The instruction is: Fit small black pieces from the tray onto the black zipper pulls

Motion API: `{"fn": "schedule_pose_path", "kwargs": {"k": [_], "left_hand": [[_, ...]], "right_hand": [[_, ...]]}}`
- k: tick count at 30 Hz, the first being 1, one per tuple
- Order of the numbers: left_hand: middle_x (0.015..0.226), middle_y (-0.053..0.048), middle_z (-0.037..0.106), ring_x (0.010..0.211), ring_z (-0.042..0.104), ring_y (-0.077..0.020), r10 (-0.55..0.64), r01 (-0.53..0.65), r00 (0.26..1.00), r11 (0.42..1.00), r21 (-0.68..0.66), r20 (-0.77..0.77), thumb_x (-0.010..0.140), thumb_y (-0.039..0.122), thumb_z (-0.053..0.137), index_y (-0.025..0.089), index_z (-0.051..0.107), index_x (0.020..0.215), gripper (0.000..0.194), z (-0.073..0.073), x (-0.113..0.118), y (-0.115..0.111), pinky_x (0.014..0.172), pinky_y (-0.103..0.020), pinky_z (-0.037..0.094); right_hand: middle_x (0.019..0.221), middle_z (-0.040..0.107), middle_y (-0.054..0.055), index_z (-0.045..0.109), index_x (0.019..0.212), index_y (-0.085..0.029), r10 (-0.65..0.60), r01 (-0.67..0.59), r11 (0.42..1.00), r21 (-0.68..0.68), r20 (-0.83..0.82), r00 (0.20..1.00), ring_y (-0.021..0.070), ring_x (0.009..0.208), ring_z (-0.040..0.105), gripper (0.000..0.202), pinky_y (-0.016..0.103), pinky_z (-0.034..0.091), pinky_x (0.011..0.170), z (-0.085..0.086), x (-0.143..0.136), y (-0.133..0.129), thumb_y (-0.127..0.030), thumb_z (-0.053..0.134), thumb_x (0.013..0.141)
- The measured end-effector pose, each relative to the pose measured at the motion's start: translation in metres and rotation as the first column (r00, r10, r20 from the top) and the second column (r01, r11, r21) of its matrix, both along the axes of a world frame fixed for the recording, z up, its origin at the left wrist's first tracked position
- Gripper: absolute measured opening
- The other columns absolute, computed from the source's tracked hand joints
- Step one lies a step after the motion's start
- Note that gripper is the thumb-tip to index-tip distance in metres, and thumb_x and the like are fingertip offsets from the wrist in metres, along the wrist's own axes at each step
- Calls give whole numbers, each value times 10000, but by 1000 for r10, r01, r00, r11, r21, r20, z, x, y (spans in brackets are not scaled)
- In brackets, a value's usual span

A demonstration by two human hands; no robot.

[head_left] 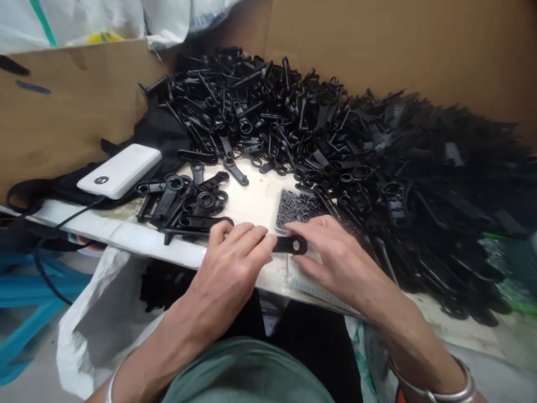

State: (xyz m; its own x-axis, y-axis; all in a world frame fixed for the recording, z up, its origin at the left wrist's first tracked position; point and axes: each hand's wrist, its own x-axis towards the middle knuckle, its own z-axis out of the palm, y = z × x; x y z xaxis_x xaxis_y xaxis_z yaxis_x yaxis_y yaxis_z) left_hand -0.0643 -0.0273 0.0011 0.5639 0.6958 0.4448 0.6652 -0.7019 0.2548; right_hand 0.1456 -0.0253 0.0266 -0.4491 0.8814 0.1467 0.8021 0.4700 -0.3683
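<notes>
At surface [247, 197] edge, left hand [235, 257] clasps black piece [284, 244]; right hand [335, 249] parted around ring end [303, 245], contact unclear. Probably light, stiff; hold by shank.

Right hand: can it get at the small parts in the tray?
Likely yes. The right hand is at the near edge of the tray, and the small parts lie largely uncovered. It looks open beside the black plastic lever, which the left hand seems to hold.
</notes>
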Motion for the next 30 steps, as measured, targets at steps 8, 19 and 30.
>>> {"fn": "schedule_pose_path", "kwargs": {"k": [8,19,30], "left_hand": [[984,-70,657,882,557,-198,-117,137,988,964,-227,100,893,89,534,136,602,1013,146,-9,26,-8,798,-349,470],[977,-88,674,868,576,-185,-156,180,950,982,-66,272,874,71,559,133,583,984,129,-17,35,-12,777,-337,505],[982,-90,669,871,578,-175,-178,210,933,975,-72,314,892,72,530,143,579,1007,144,-18,34,-14,774,-331,506]], "right_hand": [[1109,643,62,575,1235,-225,-192,177,977,-116,-139,971,216,1003,598,384,399,499,916,-16,28,-36,-226,608,853],[1084,696,87,580,1216,-195,-749,95,654,-751,-623,226,210,928,688,531,368,576,845,-34,17,-52,-336,759,736],[898,713,55,731,984,-163,-826,66,559,-826,-549,129,116,639,634,429,286,574,677,-33,15,-44,-318,846,601]]}}
